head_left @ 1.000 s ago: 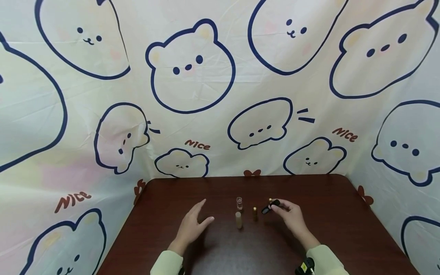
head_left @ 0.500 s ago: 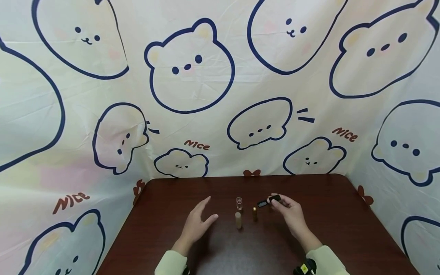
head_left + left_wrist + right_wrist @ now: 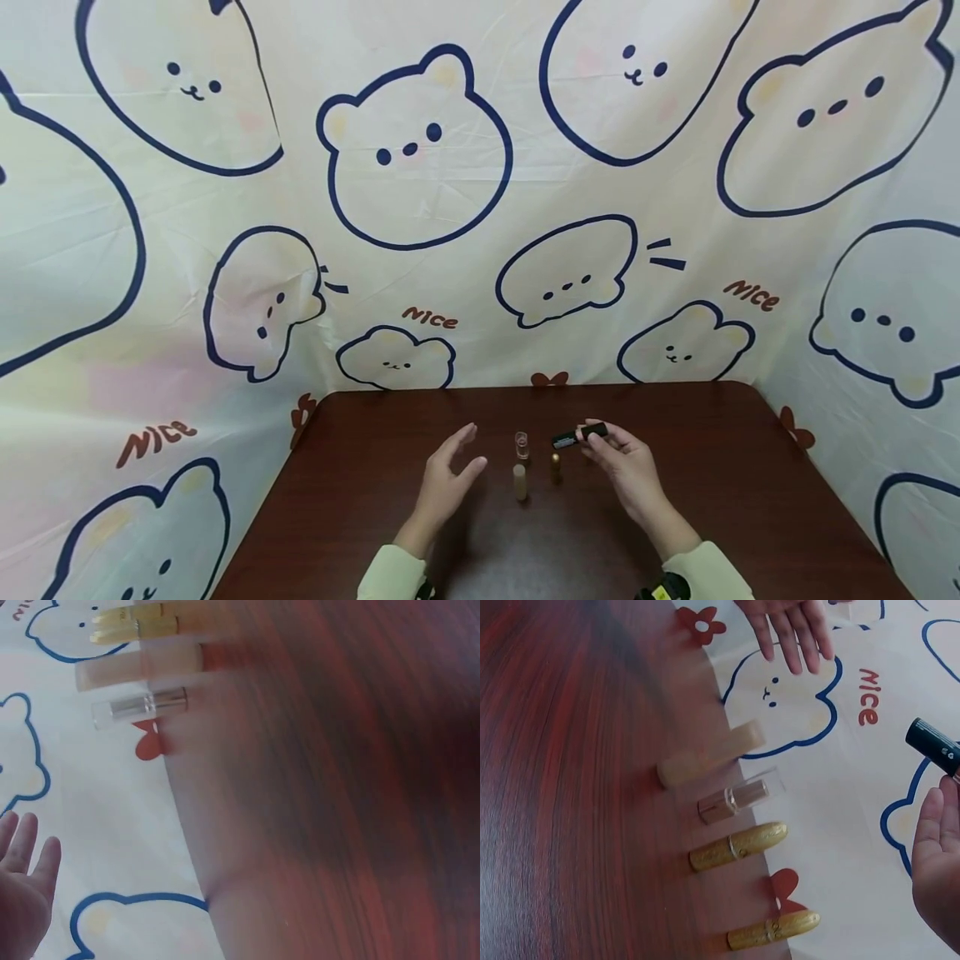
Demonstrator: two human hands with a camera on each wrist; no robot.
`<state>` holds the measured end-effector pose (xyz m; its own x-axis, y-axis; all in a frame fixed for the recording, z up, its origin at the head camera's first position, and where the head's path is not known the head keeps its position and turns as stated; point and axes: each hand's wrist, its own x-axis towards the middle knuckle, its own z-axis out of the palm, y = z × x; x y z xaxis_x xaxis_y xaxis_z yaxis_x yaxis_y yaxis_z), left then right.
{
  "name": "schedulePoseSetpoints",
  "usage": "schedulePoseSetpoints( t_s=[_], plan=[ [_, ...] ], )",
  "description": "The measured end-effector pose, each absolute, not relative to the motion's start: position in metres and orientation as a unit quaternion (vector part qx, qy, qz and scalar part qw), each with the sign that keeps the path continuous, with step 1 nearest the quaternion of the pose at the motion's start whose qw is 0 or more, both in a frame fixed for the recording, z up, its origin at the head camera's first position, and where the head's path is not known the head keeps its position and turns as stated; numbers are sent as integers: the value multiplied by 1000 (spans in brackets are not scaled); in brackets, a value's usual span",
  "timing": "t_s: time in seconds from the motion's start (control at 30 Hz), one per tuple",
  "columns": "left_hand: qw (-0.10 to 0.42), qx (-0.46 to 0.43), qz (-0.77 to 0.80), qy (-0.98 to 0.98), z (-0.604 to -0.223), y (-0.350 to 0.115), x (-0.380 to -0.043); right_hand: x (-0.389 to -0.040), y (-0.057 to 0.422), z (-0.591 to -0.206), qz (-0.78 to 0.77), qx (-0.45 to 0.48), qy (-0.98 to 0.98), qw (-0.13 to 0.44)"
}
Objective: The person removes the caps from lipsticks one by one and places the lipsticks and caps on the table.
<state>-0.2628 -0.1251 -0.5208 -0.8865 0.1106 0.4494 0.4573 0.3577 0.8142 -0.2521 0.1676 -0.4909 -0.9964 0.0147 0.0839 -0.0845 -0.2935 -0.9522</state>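
Note:
In the head view my right hand (image 3: 630,475) pinches a slim black lipstick tube (image 3: 566,440) between thumb and fingers, tilted and raised above the table. Pale lettering shows on the tube's end (image 3: 934,745) in the right wrist view. My left hand (image 3: 442,483) hovers at the left with spread, relaxed fingers and holds nothing. Between the hands stand a clear-capped lipstick (image 3: 522,447), a beige tube (image 3: 520,483) and a gold bullet-shaped lipstick (image 3: 556,468). A second gold lipstick (image 3: 774,931) stands upright in the right wrist view; my right hand hides it in the head view.
The dark red-brown wooden table (image 3: 360,450) reaches back to a pale cloth backdrop (image 3: 480,283) printed with blue-outlined cartoon bears. The same cloth hangs at both sides. The standing tubes are close together near the table's middle.
My right hand has brought the black lipstick tube leftward and turned it closer to level. My left hand has moved right, towards the standing tubes, which have stayed in place.

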Motion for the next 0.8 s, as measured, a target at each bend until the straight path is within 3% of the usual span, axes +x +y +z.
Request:
schedulePoseSetpoints(
  t_s=[0.3,0.47,0.8],
  plan=[
    [160,-203,-578,-774,-484,-109,-243,-248,160,-482,843,31,-537,17],
    [174,-218,-590,-757,-482,-104,-243,-247,157,-480,861,52,-505,9],
    [150,-203,-649,-717,-482,-92,-245,-244,149,-478,891,69,-448,-13]
  ],
)
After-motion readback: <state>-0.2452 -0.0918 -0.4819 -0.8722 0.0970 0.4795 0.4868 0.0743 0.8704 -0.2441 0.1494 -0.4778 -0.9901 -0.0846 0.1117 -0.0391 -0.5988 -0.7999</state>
